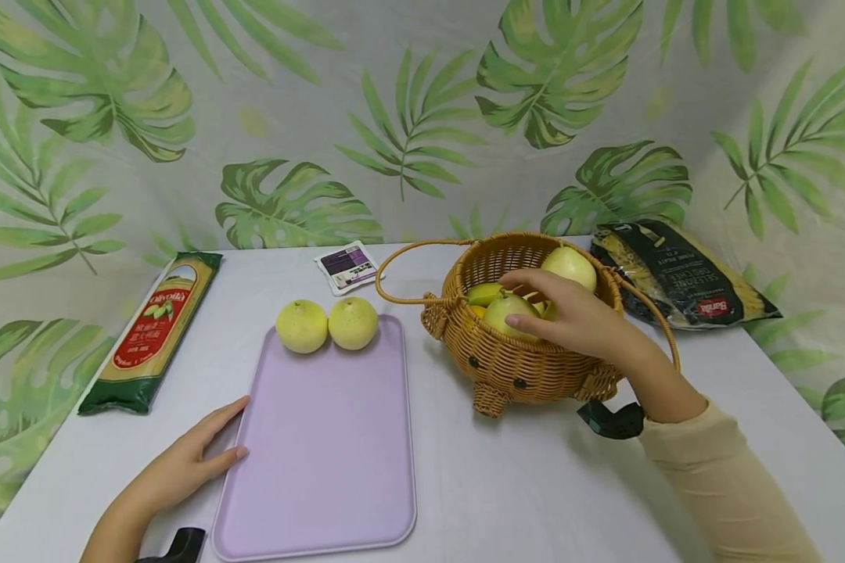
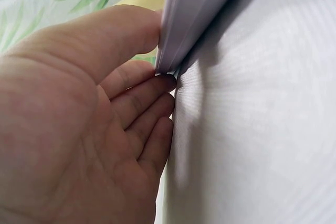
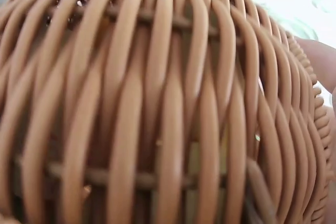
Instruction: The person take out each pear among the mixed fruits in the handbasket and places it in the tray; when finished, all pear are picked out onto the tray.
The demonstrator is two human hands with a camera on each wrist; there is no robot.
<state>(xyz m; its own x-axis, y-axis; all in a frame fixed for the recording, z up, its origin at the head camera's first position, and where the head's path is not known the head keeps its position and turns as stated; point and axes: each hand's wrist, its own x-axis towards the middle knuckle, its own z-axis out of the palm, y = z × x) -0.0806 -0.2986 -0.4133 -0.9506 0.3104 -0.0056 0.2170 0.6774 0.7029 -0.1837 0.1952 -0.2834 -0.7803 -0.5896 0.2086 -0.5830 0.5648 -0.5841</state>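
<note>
My right hand (image 1: 570, 313) reaches over the rim of a pig-faced wicker basket (image 1: 528, 367). Its thumb and fingers curl around a yellow-green pear (image 1: 505, 314) inside. Behind the hand lies another pale pear (image 1: 569, 268), with a green-yellow fruit (image 1: 483, 294) at the left; more fruit is partly hidden. In the right wrist view, the basket weave (image 3: 173, 93) covers nearly everything. At the left edge of a lilac tray (image 1: 324, 438), my left hand (image 1: 183, 465) touches the rim with thumb and fingertips. Two round yellow-green pears (image 1: 301, 326) sit together at the tray's far end.
A green-ended pasta packet (image 1: 151, 332) lies at the far left. Behind the tray is a small white and purple sachet (image 1: 347, 267). A black pasta bag (image 1: 683, 274) rests right of the basket. The basket's handle loops (image 1: 387, 270) stick out on both sides.
</note>
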